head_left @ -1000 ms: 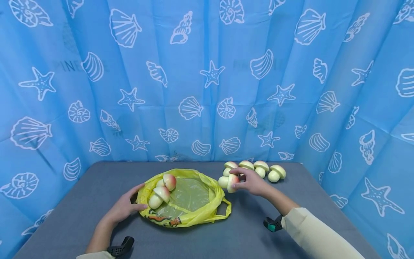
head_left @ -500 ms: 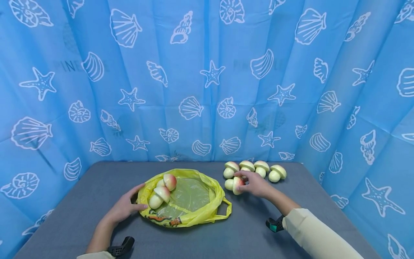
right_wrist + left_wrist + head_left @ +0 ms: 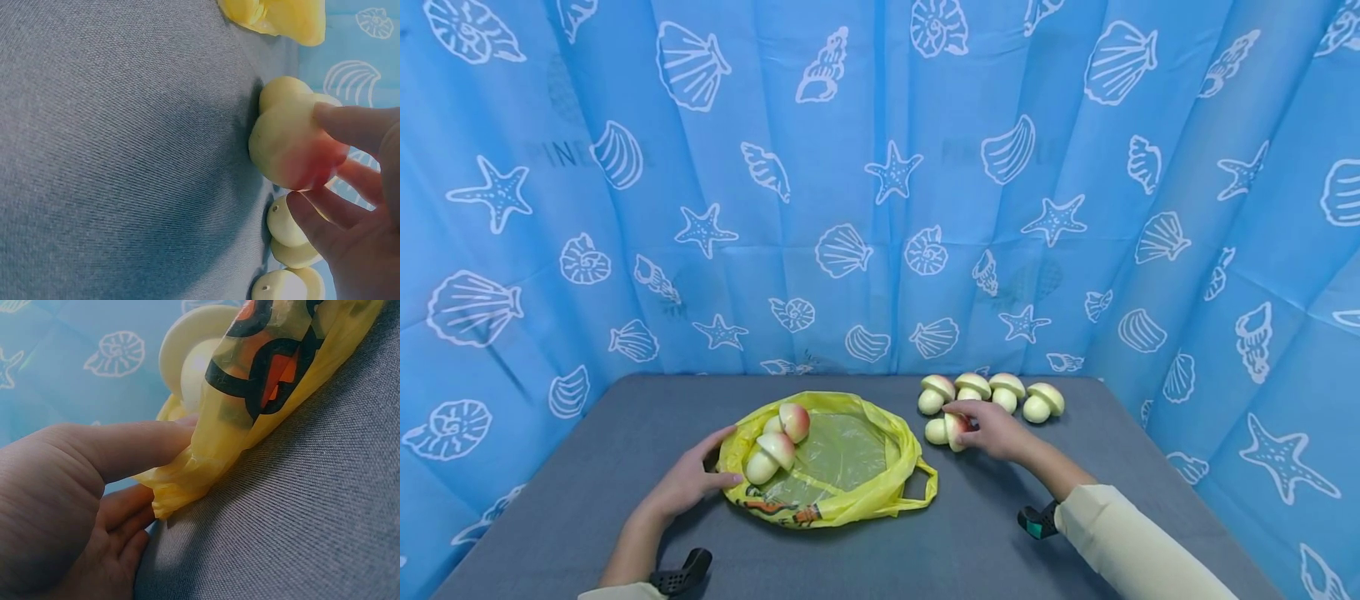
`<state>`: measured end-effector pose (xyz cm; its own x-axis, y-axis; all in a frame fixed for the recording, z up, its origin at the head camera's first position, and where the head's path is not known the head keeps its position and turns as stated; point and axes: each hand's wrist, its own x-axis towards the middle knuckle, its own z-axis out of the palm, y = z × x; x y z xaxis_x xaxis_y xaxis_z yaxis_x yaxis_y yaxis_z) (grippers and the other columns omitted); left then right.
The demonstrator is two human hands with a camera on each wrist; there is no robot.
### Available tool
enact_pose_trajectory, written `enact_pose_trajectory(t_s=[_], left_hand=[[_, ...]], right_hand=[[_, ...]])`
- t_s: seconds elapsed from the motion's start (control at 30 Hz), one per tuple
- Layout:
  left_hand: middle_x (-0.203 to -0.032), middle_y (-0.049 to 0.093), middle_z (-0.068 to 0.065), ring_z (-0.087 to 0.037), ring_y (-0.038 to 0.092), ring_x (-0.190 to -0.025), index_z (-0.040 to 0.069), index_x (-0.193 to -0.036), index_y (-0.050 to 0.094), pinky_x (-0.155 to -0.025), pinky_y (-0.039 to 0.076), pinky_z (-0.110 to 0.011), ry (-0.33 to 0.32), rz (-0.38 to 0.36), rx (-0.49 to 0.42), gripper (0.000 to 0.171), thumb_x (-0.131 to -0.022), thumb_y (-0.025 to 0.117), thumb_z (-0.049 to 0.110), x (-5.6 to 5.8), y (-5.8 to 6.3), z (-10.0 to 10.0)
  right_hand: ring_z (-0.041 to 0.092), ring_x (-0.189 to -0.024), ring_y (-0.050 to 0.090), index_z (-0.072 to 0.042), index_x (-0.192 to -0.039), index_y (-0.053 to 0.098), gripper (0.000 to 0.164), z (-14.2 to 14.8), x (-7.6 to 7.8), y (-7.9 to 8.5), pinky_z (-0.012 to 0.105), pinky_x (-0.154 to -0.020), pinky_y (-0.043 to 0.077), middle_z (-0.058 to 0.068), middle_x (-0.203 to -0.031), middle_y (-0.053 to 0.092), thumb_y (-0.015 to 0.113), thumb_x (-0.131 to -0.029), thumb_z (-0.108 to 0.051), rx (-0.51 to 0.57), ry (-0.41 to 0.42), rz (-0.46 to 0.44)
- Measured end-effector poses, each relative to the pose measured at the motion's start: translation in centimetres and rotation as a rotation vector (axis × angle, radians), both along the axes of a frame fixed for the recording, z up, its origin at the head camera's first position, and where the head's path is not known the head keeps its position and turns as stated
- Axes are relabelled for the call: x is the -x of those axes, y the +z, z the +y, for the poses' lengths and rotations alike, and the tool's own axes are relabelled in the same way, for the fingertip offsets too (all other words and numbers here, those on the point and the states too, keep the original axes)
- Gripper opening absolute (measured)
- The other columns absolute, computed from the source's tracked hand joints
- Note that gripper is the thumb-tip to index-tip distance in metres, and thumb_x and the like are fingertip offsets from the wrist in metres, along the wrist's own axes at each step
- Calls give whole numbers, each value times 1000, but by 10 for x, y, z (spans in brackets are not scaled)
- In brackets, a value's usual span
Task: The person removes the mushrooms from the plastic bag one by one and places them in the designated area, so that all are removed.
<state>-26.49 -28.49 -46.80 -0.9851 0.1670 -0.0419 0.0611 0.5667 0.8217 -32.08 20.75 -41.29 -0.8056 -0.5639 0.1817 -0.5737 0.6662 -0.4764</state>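
Note:
My right hand [image 3: 995, 431] holds a toy mushroom [image 3: 937, 431] by its red-tinged cap, low at the table right of the bag. In the right wrist view, thumb and fingertips lie round the cap of this mushroom [image 3: 281, 134]. My left hand [image 3: 688, 477] pinches the left rim of a yellow plastic bag [image 3: 857, 506], which lies wide open. The left wrist view has the thumb on the gathered edge of the bag [image 3: 187, 481], other fingers partly hidden. Inside the bag's left side lie two mushrooms [image 3: 793, 422] [image 3: 763, 467], one behind the other.
Several more mushrooms [image 3: 1037, 403] stand in a row at the back right of the grey table [image 3: 880, 567], just behind my right hand. The bag's loop handle [image 3: 928, 492] sticks out to the right. A blue shell-print curtain [image 3: 850, 208] closes off the back and sides.
My right hand has moved slightly right and down with the mushroom, away from the bag's rim. The left hand and the bag stay in place.

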Motion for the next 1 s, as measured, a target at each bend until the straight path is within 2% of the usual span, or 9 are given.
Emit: enact_pose_trajectory(t_s=[0.1, 0.23, 0.33, 0.6, 0.87, 1.0], left_hand=[[-153, 24, -28, -48, 21, -139, 2, -152, 27, -107, 22, -64, 0, 0, 3, 90, -84, 75, 37, 0, 0, 0], [-153, 24, -29, -48, 20, -139, 2, -152, 27, -107, 22, -64, 4, -1, 5, 90, -84, 75, 37, 0, 2, 1], [-153, 24, -29, -49, 20, -139, 2, -152, 27, -107, 21, -65, 7, -4, 10, 91, -84, 75, 38, -1, 3, 2], [-153, 24, -29, -48, 20, -139, 1, -152, 27, -108, 21, -64, 1, -4, 9, 91, -84, 75, 37, -2, 3, 2], [-153, 23, -29, -48, 20, -139, 1, -152, 27, -107, 21, -65, -8, 0, -10, 90, -84, 75, 36, -3, 4, 2], [-153, 23, -29, -49, 19, -139, 1, -152, 26, -107, 21, -64, -15, 4, -18, 90, -85, 75, 35, -3, 4, 1]], right_hand=[[31, -107, 58, 4, -131, 57, 46, 1, 0, -1, 45, -82, 50, 18, -128, 59, 69, -87, 0, 14, 2, 13], [26, -97, 57, 6, -129, 58, 42, 0, -1, -2, 44, -80, 51, 14, -112, 62, 65, -88, 7, 37, 8, 50], [26, -95, 58, 6, -127, 60, 39, -1, -1, -2, 42, -79, 52, 12, -107, 63, 62, -88, 8, 53, 6, 79], [22, -95, 59, 0, -126, 63, 33, -2, -2, -5, 39, -77, 51, 4, -102, 63, 62, -93, 0, 84, -55, 43], [27, -102, 61, -2, -121, 66, 30, -6, -2, -6, 42, -82, 52, 3, -98, 62, 63, -92, 1, 120, -97, 40], [32, -107, 61, -4, -120, 67, 29, -6, -1, -8, 44, -83, 52, 6, -105, 64, 63, -92, 1, 124, -125, 50]])
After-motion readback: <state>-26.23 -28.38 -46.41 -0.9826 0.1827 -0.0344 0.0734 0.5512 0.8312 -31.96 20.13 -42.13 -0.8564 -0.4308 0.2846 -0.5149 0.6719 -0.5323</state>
